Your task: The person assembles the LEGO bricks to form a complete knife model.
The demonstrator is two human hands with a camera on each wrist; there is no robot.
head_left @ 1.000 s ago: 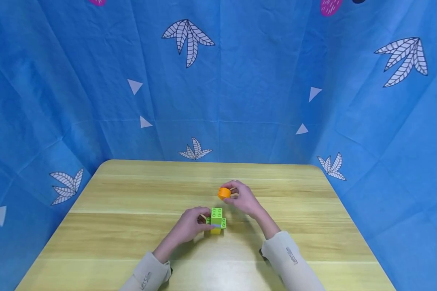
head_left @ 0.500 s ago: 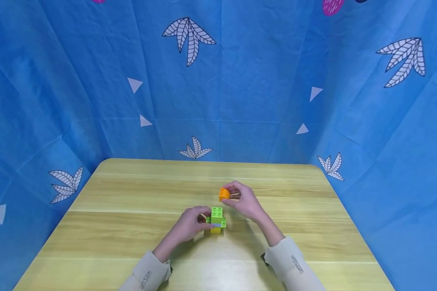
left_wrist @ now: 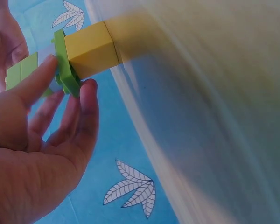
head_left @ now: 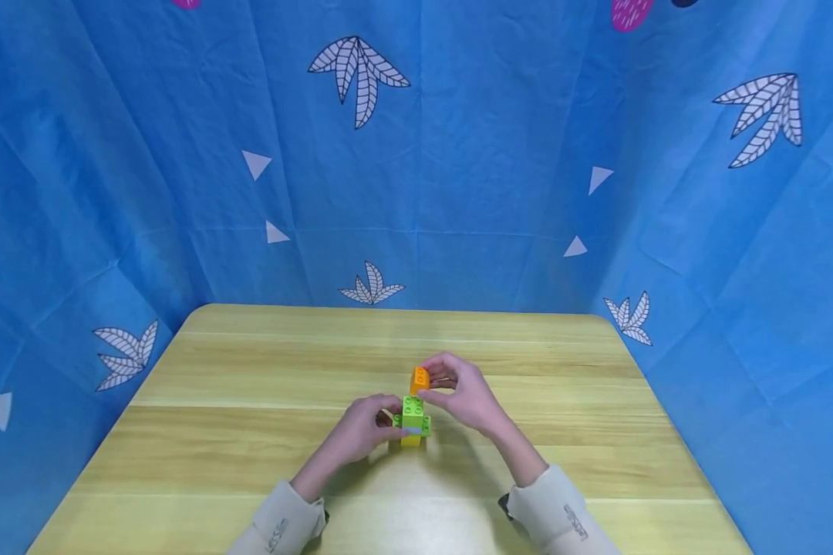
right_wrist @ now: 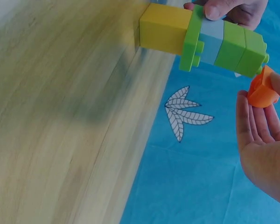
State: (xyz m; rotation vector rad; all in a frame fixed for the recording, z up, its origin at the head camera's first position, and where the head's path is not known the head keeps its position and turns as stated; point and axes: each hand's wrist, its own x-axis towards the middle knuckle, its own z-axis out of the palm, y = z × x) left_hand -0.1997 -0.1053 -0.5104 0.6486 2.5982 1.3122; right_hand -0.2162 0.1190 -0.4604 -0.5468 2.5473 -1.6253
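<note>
A tower of building blocks stands on the wooden table: a yellow block (right_wrist: 162, 29) at the bottom, a wider green plate (right_wrist: 191, 42), a light blue-grey block (right_wrist: 211, 41), then lime-green bricks (right_wrist: 240, 49) with studs on top. My left hand (head_left: 364, 426) holds the tower from its left side, thumb on the blue-grey block and fingers at the plate in the left wrist view. In my right hand (head_left: 467, 395) an orange rounded brick (right_wrist: 261, 88) is pinched between thumb and fingers. It is right at the tower's top edge, tilted, its studs showing in the head view.
The wooden table (head_left: 264, 362) has a rounded back edge. A blue curtain (head_left: 486, 169) with white leaf prints surrounds its back and sides. Both forearms come in from the front in light sleeves (head_left: 551, 505).
My right hand has brought the orange brick left and toward me, from behind the tower to its top, turning it on the way. The left hand and tower have stayed in place.
</note>
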